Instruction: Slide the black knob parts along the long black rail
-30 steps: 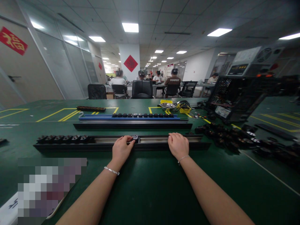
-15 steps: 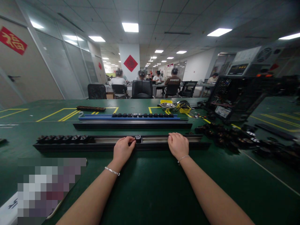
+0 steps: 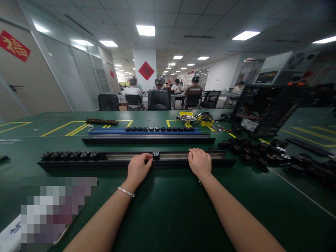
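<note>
A long black rail (image 3: 118,160) lies across the green table in front of me. My left hand (image 3: 138,168) is closed, its fingertips pinching a small black clip (image 3: 156,155) that sits in the rail's channel near the middle. My right hand (image 3: 199,162) rests curled over the rail further right, pressing on it. A row of several black clips (image 3: 70,155) fills the rail's left end.
A second rail with a blue strip and a row of clips (image 3: 147,133) lies behind. A pile of loose black clips (image 3: 262,152) spreads to the right, beside a black machine (image 3: 265,108). A metal dish (image 3: 187,118) stands further back. People sit at desks beyond.
My left hand has slid the small clip a little to the right along the rail. My right hand has stayed where it was.
</note>
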Available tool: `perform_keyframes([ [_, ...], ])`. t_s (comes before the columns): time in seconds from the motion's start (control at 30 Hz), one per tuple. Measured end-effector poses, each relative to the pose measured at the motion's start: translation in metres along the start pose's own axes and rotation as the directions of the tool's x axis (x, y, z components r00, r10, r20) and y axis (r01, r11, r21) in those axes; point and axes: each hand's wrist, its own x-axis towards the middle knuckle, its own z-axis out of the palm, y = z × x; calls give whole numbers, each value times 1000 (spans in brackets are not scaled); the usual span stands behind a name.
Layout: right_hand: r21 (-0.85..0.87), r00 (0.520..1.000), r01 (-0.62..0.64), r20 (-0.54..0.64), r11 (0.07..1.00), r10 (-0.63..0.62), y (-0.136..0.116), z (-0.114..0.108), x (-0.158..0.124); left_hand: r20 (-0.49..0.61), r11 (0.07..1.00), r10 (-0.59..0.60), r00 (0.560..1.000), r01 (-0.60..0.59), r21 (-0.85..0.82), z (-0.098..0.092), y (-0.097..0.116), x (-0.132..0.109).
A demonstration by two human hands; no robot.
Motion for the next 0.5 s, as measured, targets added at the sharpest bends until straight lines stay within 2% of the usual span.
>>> perform_keyframes([
  [0.23,-5,1000,1,-21,1000,-1,1,2,0,7,997,70,998,-69,-30,5,-4,-1],
  [0.5,-21,1000,3,-17,1000,-4,1,3,0,12,995,89,996,-88,-55,8,-7,-1],
])
